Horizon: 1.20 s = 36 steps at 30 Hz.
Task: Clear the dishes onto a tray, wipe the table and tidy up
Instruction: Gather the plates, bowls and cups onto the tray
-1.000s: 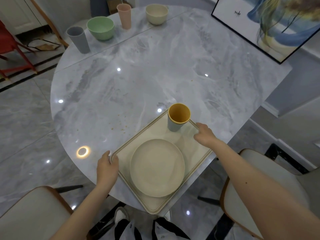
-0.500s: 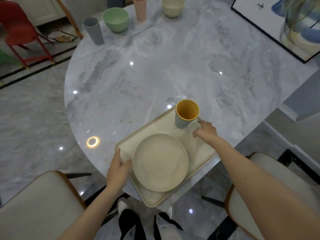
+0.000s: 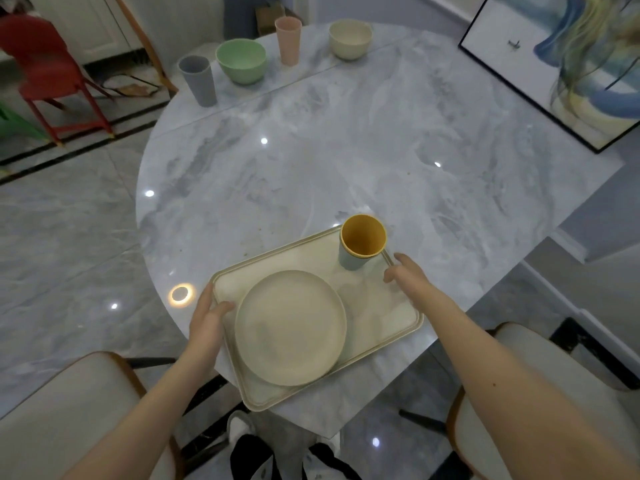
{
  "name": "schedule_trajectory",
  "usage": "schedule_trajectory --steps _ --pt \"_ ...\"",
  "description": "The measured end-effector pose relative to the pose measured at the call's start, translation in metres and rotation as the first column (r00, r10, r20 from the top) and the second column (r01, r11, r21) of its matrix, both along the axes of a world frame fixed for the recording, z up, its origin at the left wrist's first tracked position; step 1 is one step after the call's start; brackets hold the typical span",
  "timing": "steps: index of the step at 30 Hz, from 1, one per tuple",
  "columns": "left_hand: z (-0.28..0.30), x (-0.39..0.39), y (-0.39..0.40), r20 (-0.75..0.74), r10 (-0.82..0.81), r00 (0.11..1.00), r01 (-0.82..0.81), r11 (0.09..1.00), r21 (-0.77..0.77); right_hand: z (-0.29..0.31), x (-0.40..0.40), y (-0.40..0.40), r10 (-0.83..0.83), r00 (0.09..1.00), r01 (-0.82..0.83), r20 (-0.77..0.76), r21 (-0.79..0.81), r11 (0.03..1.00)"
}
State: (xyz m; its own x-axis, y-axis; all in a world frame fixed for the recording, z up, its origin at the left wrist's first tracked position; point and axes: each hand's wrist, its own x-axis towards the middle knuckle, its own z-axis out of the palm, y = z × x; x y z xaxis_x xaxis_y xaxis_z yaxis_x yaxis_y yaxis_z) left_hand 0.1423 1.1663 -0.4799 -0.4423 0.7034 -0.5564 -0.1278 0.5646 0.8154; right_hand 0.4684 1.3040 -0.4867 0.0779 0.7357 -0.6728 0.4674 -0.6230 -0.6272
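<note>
two items on tray [image 3: 377, 306]: plate [image 3: 291, 327], cup [image 3: 362, 241]; both hands, left [image 3: 207, 317] and right [image 3: 410, 277], grip its edges (four dishes [image 3: 240, 60] remain far; wiping undone).

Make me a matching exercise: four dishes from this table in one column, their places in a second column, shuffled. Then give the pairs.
Things:
1. plate
2. yellow cup
3. grey cup
4. cream bowl

Places:
A. far edge of the table, rightmost dish
B. tray, far right corner
C. middle of the tray
D. far edge, leftmost dish

Pairs: 1-C, 2-B, 3-D, 4-A
</note>
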Motion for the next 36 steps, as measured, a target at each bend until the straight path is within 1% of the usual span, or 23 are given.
schedule_trajectory --steps 3,8,14,19,24,28,32,36 --pt "0.003 -0.011 0.01 0.025 0.004 1.0 -0.003 1.0 -0.021 0.007 -0.009 0.003 0.025 1.0 -0.025 -0.019 0.006 1.0" --pt "0.013 -0.028 0.027 0.059 0.068 0.996 -0.066 0.997 -0.027 0.02 -0.027 0.014 0.03 0.999 -0.03 -0.029 0.017 0.999" --pt "0.022 -0.064 0.059 0.038 0.013 0.999 -0.012 0.999 -0.037 0.032 -0.056 0.035 0.004 1.0 -0.002 -0.031 0.035 0.999" --pt "0.03 -0.1 0.11 0.089 -0.094 0.992 0.095 0.995 -0.013 0.047 -0.081 0.055 -0.091 0.996 0.092 -0.021 0.068 0.993" --pt "0.053 -0.141 0.174 0.1 -0.222 0.97 0.222 0.975 0.007 0.068 -0.111 0.074 -0.219 0.976 0.218 -0.001 0.055 0.974" --pt "0.073 -0.163 0.214 0.091 -0.317 0.944 0.317 0.948 0.012 0.079 -0.134 0.084 -0.284 0.959 0.284 0.005 0.041 0.958" --pt "0.082 -0.178 0.239 0.08 -0.378 0.922 0.378 0.926 0.013 0.091 -0.149 0.082 -0.327 0.945 0.327 -0.008 0.022 0.945" --pt "0.085 -0.182 0.243 0.089 -0.415 0.905 0.417 0.909 -0.006 0.108 -0.155 0.074 -0.367 0.93 0.367 -0.026 0.001 0.93"
